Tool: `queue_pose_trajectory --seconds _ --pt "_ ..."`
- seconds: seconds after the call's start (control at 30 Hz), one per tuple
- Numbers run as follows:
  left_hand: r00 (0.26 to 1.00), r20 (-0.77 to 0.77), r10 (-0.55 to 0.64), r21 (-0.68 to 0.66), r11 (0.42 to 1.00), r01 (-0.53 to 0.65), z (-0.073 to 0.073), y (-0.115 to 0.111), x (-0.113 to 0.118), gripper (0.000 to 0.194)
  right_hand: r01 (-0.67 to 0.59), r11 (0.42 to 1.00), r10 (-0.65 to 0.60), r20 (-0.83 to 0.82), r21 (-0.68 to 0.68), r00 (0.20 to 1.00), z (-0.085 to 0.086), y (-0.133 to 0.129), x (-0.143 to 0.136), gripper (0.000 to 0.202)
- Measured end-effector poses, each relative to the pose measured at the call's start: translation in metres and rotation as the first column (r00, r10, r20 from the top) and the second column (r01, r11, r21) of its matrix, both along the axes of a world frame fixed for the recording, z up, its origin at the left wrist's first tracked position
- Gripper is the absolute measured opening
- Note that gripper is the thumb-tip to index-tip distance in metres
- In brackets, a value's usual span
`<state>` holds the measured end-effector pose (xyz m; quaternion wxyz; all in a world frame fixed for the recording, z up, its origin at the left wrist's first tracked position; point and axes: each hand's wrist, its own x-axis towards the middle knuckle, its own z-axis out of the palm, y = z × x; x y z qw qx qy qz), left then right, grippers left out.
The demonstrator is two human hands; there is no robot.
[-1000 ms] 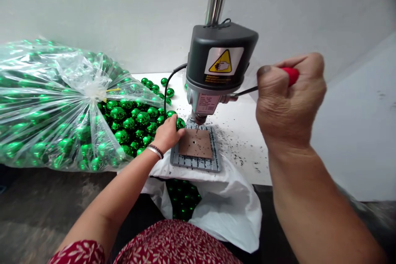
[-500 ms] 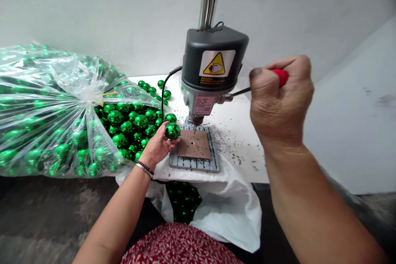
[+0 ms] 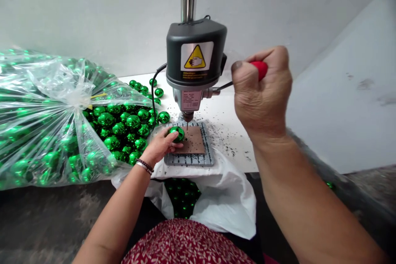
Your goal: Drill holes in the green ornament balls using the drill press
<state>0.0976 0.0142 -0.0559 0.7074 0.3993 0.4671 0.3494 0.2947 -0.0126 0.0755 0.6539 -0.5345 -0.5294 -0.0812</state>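
Note:
My left hand [image 3: 161, 145] grips a shiny green ball [image 3: 177, 133] between thumb and fingers, at the left part of a brown board [image 3: 195, 142]. That board lies on the grey slotted base [image 3: 208, 157] of a drill press [image 3: 195, 57]. Just right of the ball, the thin drill bit [image 3: 187, 126] points down, apart from it. Raised at the right, my right hand [image 3: 262, 93] is wrapped round the red knob [image 3: 261, 69] of the press's feed lever.
A clear plastic bag [image 3: 58, 132] full of green balls fills the left side, with loose balls [image 3: 133, 122] spilling beside it. Dark shavings [image 3: 224, 134] litter the white table [image 3: 244, 161]. At the front, a white sack [image 3: 222, 210] hangs open with green balls inside.
My left hand has carried the ball rightward over the board, closer to the bit. My right hand stays on the lever knob. The whole view has shifted somewhat.

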Motion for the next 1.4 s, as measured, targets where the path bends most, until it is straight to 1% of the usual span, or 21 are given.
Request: queue_pose_trajectory --seconds 0.13,0.3,0.47,0.57,0.67,0.77,0.83,0.9,1.0,1.07,1.13,1.23,1.3,1.4 --pt "0.995 -0.089 -0.045 0.040 0.998 0.049 0.002 0.004 0.009 0.035 -0.002 1.000 0.002 0.012 -0.010 1.000 0.002 -0.001 0.000 0.015" --pt "0.979 -0.193 -0.058 0.082 0.994 0.075 0.003 0.005 0.017 0.038 -0.078 0.997 0.079 0.005 -0.013 0.997 0.003 -0.002 0.001 0.018" --pt "0.961 -0.263 -0.079 0.146 0.982 0.121 -0.001 0.005 0.019 0.046 -0.081 0.996 0.081 -0.006 0.040 0.997 0.000 -0.001 0.001 0.022" --pt "0.932 -0.355 -0.069 0.200 0.969 0.148 -0.005 0.006 0.019 0.054 -0.082 0.997 0.082 -0.032 0.015 0.996 0.000 -0.002 0.001 0.024" --pt "0.872 -0.489 -0.018 0.297 0.937 0.185 -0.007 0.006 0.020 0.062 -0.093 0.996 0.093 -0.022 0.011 0.995 0.002 -0.004 0.001 0.024" --pt "0.821 -0.567 0.065 0.441 0.866 0.236 -0.005 0.004 0.023 0.060 -0.064 0.998 0.064 -0.019 -0.019 0.998 0.003 -0.005 0.000 0.020" --pt "0.795 -0.601 0.084 0.478 0.835 0.273 -0.003 0.003 0.024 0.059 -0.042 0.998 0.041 -0.024 -0.041 0.999 0.005 -0.006 -0.001 0.017" --pt "0.781 -0.621 0.068 0.454 0.843 0.288 -0.002 0.003 0.024 0.062 -0.040 0.997 0.038 -0.028 -0.062 0.999 0.006 -0.006 -0.001 0.015" --pt "0.767 -0.641 0.014 0.363 0.887 0.287 0.000 0.008 0.020 0.065 -0.031 0.994 0.025 -0.057 -0.109 0.998 0.010 -0.008 -0.003 0.016" --pt "0.761 -0.648 -0.034 0.302 0.906 0.297 0.002 0.013 0.017 0.065 -0.028 0.992 0.018 -0.086 -0.120 0.996 0.012 -0.009 -0.005 0.017" --pt "0.769 -0.631 -0.098 0.258 0.909 0.328 0.004 0.021 0.015 0.060 -0.034 0.993 0.023 -0.103 -0.114 0.994 0.014 -0.010 -0.007 0.019" --pt "0.807 -0.560 -0.187 0.237 0.897 0.373 0.006 0.033 0.013 0.048 -0.044 0.993 0.034 -0.094 -0.108 0.995 0.016 -0.012 -0.008 0.019" --pt "0.823 -0.526 -0.214 0.227 0.898 0.378 0.006 0.039 0.013 0.045 -0.049 0.992 0.039 -0.082 -0.115 0.996 0.016 -0.011 -0.007 0.020" --pt "0.833 -0.510 -0.215 0.213 0.907 0.364 0.005 0.043 0.012 0.044 -0.073 0.993 0.066 -0.071 -0.097 0.995 0.014 -0.010 -0.004 0.020"
